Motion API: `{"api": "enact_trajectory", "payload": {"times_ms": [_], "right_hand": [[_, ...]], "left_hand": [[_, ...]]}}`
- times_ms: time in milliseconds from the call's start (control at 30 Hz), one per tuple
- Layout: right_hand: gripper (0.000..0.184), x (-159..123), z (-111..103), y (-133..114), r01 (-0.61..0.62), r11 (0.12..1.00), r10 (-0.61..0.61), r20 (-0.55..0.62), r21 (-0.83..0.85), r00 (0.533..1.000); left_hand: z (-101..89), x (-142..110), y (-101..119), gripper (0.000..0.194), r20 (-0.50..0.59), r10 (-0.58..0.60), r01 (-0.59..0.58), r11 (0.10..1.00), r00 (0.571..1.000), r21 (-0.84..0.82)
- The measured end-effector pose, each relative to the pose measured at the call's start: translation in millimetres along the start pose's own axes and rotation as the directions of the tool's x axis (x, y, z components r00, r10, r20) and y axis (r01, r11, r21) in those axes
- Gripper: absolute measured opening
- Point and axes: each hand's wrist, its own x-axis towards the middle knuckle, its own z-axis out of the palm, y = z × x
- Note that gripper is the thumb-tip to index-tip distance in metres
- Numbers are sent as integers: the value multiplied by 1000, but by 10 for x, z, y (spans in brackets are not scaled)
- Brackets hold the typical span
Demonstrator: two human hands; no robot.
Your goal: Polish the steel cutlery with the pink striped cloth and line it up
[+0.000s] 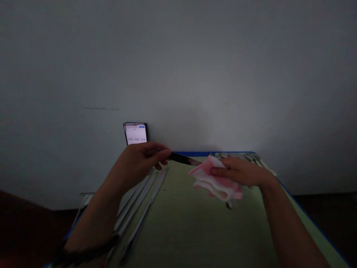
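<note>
My left hand (149, 156) pinches one end of a slim metal knife (181, 158), which looks dark along most of its visible length. The other end of the knife runs into a folded pink-and-white cloth (214, 180). My right hand (241, 171) grips that cloth, thumb on top, around the knife's end; how far the knife reaches inside is hidden. Both hands are above the table. Below the cloth, a small dark tip (229, 205) shows, and I cannot make out what it belongs to. Several similar silver knives (146, 204) lie side by side under my left forearm.
A phone (136, 133) showing a timer leans against the pale wall (195, 74) behind the table. More metal cutlery (251, 158) lies at the table's back right corner. The pale green tabletop (195, 234) has a blue edge. The room is dim.
</note>
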Motion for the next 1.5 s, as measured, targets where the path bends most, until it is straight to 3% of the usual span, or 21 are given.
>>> {"api": "enact_trajectory", "payload": {"times_ms": [167,267,400,567,733,900,1033,1133,1233,1333,1500], "right_hand": [[45,-242,-188,158,-123,988,117,73,92,990],[45,-249,-159,169,-159,986,154,91,50,984],[41,-109,-32,80,-78,994,84,84,-70,993],[33,44,116,-95,29,984,-23,38,-174,999],[34,142,235,-273,65,988,-63,22,-139,998],[35,141,176,-160,90,984,-98,-47,-155,994],[37,-2,6,63,59,991,-64,-36,-116,997],[32,-94,-73,129,92,993,-93,-7,-77,996],[32,-115,-63,68,140,982,-149,-68,-126,987],[35,-103,-6,-80,114,971,-146,-148,-209,978],[41,-88,54,-293,88,983,-116,-173,-162,978]], "left_hand": [[6,33,-35,25,-83,-65,66,998,994,9],[97,15,-29,24,63,-53,52,998,997,19],[269,-23,2,23,315,-12,11,1000,949,3],[384,-52,82,26,358,75,-138,979,931,153],[393,-49,123,26,409,179,-323,892,895,317],[205,-22,76,26,324,171,-263,927,931,267],[-3,-17,-8,27,201,98,-151,950,975,272],[-74,-29,-41,29,172,66,-106,965,983,239],[-87,-49,-21,29,152,52,-86,969,987,231],[-90,-63,28,29,128,40,-68,972,991,226],[-101,-64,78,29,64,28,-39,981,998,190]]}}
